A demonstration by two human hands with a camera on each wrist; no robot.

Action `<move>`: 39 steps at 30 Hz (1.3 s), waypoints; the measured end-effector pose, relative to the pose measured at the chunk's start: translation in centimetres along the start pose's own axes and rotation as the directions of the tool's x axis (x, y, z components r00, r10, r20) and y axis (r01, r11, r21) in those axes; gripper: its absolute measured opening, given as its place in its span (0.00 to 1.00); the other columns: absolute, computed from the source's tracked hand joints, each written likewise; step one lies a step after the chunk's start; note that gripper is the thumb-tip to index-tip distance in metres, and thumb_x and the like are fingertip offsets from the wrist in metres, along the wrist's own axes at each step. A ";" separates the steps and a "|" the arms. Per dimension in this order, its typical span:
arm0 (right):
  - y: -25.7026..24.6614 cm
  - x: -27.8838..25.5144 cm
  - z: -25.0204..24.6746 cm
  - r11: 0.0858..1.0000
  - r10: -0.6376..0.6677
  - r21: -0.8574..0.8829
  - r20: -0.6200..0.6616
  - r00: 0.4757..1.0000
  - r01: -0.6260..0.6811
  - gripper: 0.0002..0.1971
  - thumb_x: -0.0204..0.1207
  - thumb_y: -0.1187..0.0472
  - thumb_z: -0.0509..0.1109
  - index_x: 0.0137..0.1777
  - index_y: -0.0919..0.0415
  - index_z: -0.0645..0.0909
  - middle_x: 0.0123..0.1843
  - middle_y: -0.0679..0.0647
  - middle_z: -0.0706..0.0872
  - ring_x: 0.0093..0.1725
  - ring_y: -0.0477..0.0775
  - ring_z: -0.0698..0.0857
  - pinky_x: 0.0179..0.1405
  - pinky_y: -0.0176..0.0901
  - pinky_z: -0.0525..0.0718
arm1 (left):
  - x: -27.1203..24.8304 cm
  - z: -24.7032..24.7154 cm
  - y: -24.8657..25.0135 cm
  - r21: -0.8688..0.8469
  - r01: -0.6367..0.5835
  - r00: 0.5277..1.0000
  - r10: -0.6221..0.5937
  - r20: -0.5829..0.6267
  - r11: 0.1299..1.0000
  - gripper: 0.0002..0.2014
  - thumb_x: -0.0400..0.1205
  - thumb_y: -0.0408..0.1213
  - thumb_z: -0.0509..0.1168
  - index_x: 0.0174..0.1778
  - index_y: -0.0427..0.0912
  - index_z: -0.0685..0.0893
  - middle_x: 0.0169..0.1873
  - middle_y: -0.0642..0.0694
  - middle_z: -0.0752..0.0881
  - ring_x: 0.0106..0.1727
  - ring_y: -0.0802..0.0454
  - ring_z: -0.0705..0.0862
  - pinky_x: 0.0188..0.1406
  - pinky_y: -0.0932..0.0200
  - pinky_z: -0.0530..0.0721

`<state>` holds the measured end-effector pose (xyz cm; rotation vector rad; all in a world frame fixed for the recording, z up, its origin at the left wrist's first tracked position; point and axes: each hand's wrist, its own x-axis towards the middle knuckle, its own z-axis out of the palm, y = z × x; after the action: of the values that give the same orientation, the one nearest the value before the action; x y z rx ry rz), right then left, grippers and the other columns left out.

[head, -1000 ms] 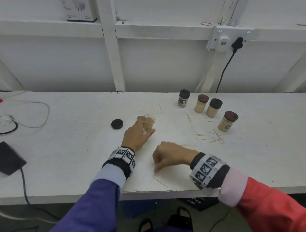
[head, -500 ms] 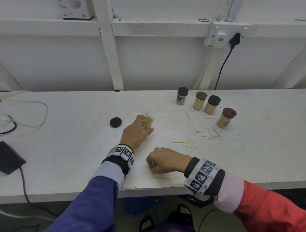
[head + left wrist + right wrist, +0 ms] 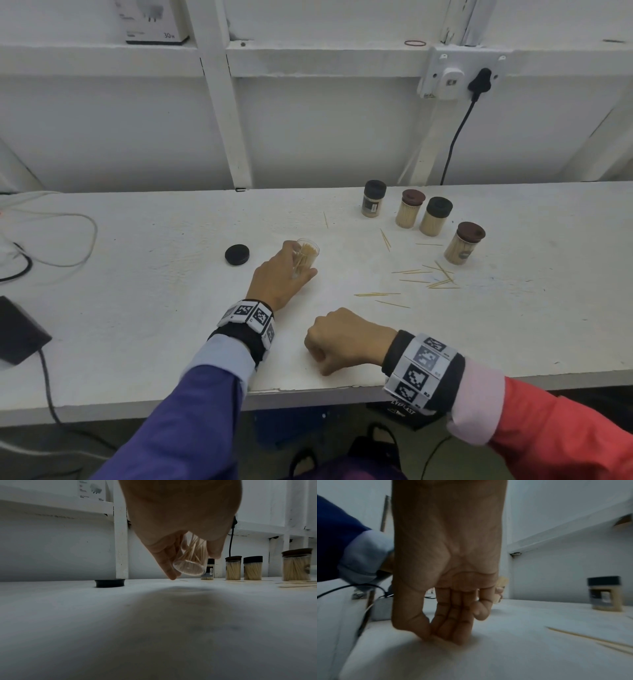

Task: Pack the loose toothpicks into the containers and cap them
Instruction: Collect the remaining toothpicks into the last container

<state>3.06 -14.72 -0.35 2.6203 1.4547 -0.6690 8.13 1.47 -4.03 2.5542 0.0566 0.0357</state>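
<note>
Left hand (image 3: 284, 274) wraps open jar (image 3: 306, 257), part full, lifted and tilted off table (image 3: 137, 308). Tilt further: sticks spill. Black cap (image 3: 237, 254) lies just beside, not yet on.

Right hand (image 3: 346, 339) near front edge, fingertips (image 3: 447, 635) pinched together on tabletop; whether toothpick is caught, cannot tell. Thin stick may slip or roll off edge.

Loose toothpicks (image 3: 428, 277) scattered by four capped jars (image 3: 424, 219); careless reach could knock them.
</note>
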 end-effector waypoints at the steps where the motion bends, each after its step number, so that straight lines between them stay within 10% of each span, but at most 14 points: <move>1: 0.4 0.1 0.0 1.000 -0.004 0.017 0.009 1.000 0.003 0.05 0.71 0.60 0.73 0.43 0.61 0.84 0.42 0.56 0.84 0.35 0.58 0.79 0.37 0.44 0.74 | 0.0 0.0 0.0 0.001 -0.002 1.000 0.002 0.002 1.000 0.27 0.81 0.55 0.66 0.70 0.46 0.66 0.65 0.47 0.81 0.60 0.42 0.82 0.52 0.53 0.74; 6: 5.1 0.7 -0.9 0.828 0.163 0.560 -0.256 0.953 0.009 0.05 0.71 0.69 0.72 0.42 0.60 0.80 0.34 0.50 0.84 0.32 0.56 0.85 0.33 0.46 0.84 | 0.0 0.0 0.0 -0.019 -0.040 0.999 0.040 0.001 0.999 0.26 0.80 0.55 0.67 0.69 0.46 0.68 0.62 0.49 0.83 0.57 0.44 0.83 0.52 0.52 0.76; 12: 7.9 1.2 -3.5 0.539 0.571 0.738 -0.674 0.469 0.405 0.07 0.76 0.70 0.73 0.52 0.63 0.83 0.37 0.59 0.88 0.36 0.55 0.90 0.39 0.48 0.90 | 0.1 0.3 0.3 -0.025 -0.132 0.985 0.134 0.111 0.991 0.25 0.79 0.55 0.69 0.66 0.49 0.69 0.61 0.51 0.83 0.57 0.47 0.83 0.52 0.54 0.78; 14: 8.1 2.0 -3.3 0.553 0.606 0.723 -0.690 0.396 0.414 0.06 0.76 0.68 0.73 0.51 0.62 0.83 0.38 0.56 0.89 0.39 0.53 0.89 0.41 0.48 0.90 | 0.0 0.4 0.4 -0.026 -0.154 0.980 0.156 0.124 0.988 0.26 0.79 0.56 0.68 0.67 0.51 0.69 0.60 0.52 0.83 0.57 0.48 0.84 0.52 0.54 0.78; 19: 8.4 2.9 -1.5 0.745 0.456 0.627 -0.728 0.513 0.228 0.05 0.77 0.54 0.74 0.48 0.52 0.91 0.51 0.43 0.85 0.55 0.42 0.79 0.47 0.29 0.71 | 0.0 0.6 0.8 -0.079 -0.170 0.980 0.178 0.095 0.982 0.25 0.79 0.58 0.67 0.65 0.50 0.69 0.56 0.54 0.82 0.55 0.51 0.84 0.50 0.53 0.79; 23: 10.6 0.9 -1.2 0.727 0.516 0.654 -0.721 0.462 0.210 0.11 0.81 0.62 0.69 0.61 0.55 0.87 0.56 0.49 0.84 0.54 0.47 0.80 0.48 0.30 0.72 | 0.6 0.9 1.3 -0.109 -0.142 0.986 0.150 0.072 0.984 0.26 0.79 0.58 0.67 0.67 0.51 0.68 0.57 0.53 0.83 0.55 0.50 0.83 0.49 0.55 0.75; 29: 19.4 -3.2 0.1 0.588 0.726 0.668 -0.187 0.662 -0.456 0.28 0.81 0.70 0.59 0.81 0.62 0.64 0.82 0.60 0.65 0.80 0.59 0.65 0.76 0.47 0.64 | 2.0 2.0 2.9 -0.071 -0.099 0.990 0.106 0.089 0.993 0.26 0.80 0.56 0.66 0.70 0.51 0.67 0.64 0.53 0.81 0.61 0.48 0.82 0.57 0.53 0.76; 39: 24.3 -3.2 1.6 0.710 0.700 0.263 -0.167 0.694 -0.653 0.16 0.81 0.73 0.54 0.66 0.69 0.74 0.64 0.66 0.79 0.62 0.64 0.82 0.57 0.51 0.82 | 3.8 3.9 4.6 -0.038 -0.048 0.995 0.051 0.086 0.998 0.26 0.81 0.56 0.65 0.70 0.51 0.66 0.66 0.55 0.80 0.62 0.51 0.81 0.56 0.55 0.76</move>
<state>21.04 -31.02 -4.07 3.1534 0.3298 -0.3847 12.27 -4.30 -4.70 2.5182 -0.0407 -0.0544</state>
